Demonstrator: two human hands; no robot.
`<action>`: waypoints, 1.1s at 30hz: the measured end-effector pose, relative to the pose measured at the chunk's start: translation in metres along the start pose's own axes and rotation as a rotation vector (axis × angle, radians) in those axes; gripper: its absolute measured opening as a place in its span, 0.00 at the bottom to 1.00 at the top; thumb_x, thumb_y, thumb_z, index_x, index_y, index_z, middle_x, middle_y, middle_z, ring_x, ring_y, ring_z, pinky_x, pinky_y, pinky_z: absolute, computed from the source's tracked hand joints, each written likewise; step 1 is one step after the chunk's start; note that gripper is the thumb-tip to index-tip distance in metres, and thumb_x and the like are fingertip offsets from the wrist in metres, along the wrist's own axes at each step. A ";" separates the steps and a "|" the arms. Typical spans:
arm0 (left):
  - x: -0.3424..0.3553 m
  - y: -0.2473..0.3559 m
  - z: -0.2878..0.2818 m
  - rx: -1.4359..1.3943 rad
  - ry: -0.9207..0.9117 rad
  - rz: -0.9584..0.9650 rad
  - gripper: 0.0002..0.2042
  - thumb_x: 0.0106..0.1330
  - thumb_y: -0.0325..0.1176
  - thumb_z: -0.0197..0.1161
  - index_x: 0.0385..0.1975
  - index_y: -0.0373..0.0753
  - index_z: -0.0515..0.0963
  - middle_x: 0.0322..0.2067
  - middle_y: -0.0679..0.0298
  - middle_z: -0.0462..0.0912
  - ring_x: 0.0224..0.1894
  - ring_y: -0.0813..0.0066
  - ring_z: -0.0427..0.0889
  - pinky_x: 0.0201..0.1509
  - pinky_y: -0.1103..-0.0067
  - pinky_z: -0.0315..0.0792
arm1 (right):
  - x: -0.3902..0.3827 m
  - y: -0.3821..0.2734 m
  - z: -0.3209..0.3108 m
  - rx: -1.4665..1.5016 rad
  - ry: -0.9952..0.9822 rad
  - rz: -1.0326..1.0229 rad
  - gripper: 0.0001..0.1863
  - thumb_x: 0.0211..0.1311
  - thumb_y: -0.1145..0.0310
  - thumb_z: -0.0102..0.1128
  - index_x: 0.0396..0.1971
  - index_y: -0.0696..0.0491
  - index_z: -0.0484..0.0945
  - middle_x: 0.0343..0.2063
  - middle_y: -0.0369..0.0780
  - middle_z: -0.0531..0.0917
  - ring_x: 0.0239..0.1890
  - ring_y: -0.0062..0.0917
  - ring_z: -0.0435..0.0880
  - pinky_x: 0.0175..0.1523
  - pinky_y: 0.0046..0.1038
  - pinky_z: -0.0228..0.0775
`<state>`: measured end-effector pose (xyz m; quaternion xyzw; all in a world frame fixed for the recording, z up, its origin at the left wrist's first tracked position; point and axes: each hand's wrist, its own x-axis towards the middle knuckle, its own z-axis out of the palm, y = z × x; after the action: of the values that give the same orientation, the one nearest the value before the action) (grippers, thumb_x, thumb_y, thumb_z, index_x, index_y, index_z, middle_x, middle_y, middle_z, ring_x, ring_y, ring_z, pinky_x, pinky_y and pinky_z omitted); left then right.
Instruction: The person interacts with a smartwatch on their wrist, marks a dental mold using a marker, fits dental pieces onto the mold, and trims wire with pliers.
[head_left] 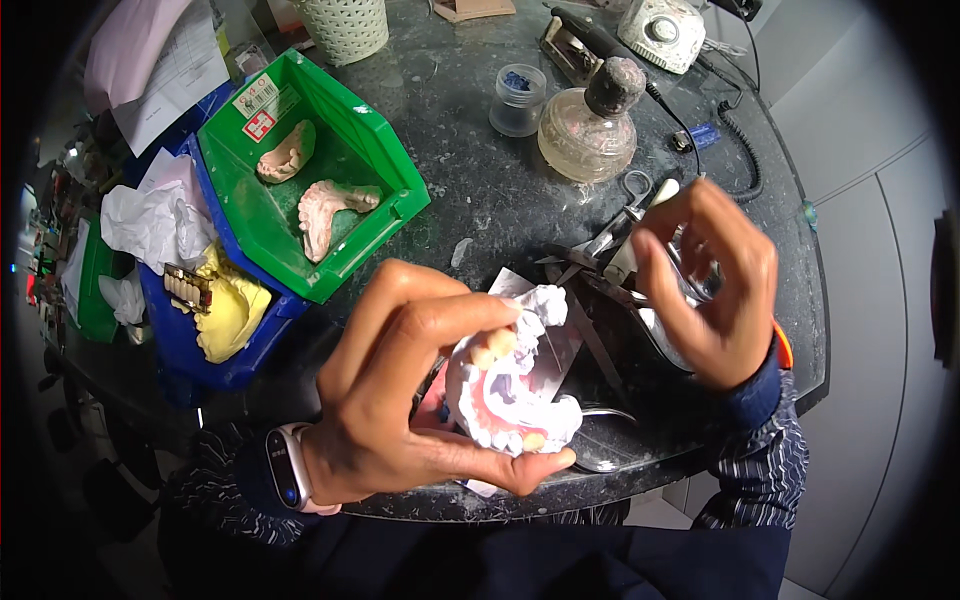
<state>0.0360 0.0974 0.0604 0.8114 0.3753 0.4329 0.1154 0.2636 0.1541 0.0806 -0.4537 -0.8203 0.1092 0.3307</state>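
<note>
My left hand (400,400) grips a pair of white plaster dental casts (462,390) between thumb and fingers. Yellowish artificial teeth (493,348) and pink wax (490,422) show on the casts, which are overlit in places. Raised at the right, my right hand (715,290) has its thumb and forefinger tips brought together in a pinch; whether something small is between them cannot be made out. Below and behind that hand lie metal hand tools (605,240) and a pale cylinder (622,262), partly covered by it.
A green bin (365,250) with two pinkish casts stands at the left. Beside it, a blue bin (215,375) holds a yellow cast (235,310) and crumpled paper (160,222). A glass spirit burner (587,140), a clear cup (517,105) and a corded handpiece (600,38) stand farther back.
</note>
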 end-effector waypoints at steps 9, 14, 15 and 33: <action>-0.001 -0.005 0.003 -0.110 -0.065 -0.127 0.44 0.26 0.54 0.84 0.41 0.30 0.71 0.36 0.60 0.67 0.34 0.78 0.72 0.35 0.84 0.69 | 0.012 0.045 -0.017 -0.248 -0.113 -0.142 0.09 0.53 0.77 0.60 0.34 0.51 0.80 0.35 0.37 0.77 0.40 0.33 0.78 0.42 0.32 0.72; -0.003 -0.007 0.005 -0.139 -0.060 -0.147 0.44 0.26 0.52 0.84 0.42 0.29 0.71 0.36 0.60 0.67 0.35 0.78 0.73 0.36 0.84 0.70 | 0.010 0.056 -0.007 -0.415 -0.159 -0.147 0.12 0.52 0.80 0.57 0.36 0.51 0.81 0.37 0.35 0.77 0.41 0.32 0.76 0.45 0.30 0.72; -0.003 -0.007 0.005 -0.152 -0.056 -0.151 0.44 0.26 0.52 0.84 0.42 0.29 0.71 0.36 0.60 0.67 0.35 0.78 0.73 0.36 0.84 0.71 | 0.010 0.061 -0.008 -0.443 -0.151 -0.177 0.13 0.50 0.81 0.57 0.36 0.51 0.81 0.37 0.35 0.77 0.41 0.32 0.76 0.46 0.30 0.72; -0.010 -0.002 0.006 -0.015 -0.028 0.186 0.34 0.37 0.39 0.75 0.45 0.29 0.70 0.37 0.56 0.68 0.39 0.62 0.75 0.41 0.74 0.75 | 0.021 0.096 -0.011 -0.447 -0.211 -0.234 0.18 0.43 0.88 0.52 0.36 0.55 0.76 0.33 0.40 0.76 0.42 0.38 0.75 0.62 0.39 0.59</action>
<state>0.0362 0.0929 0.0493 0.8478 0.2936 0.4332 0.0863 0.3275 0.2241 0.0517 -0.4038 -0.9007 -0.0670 0.1453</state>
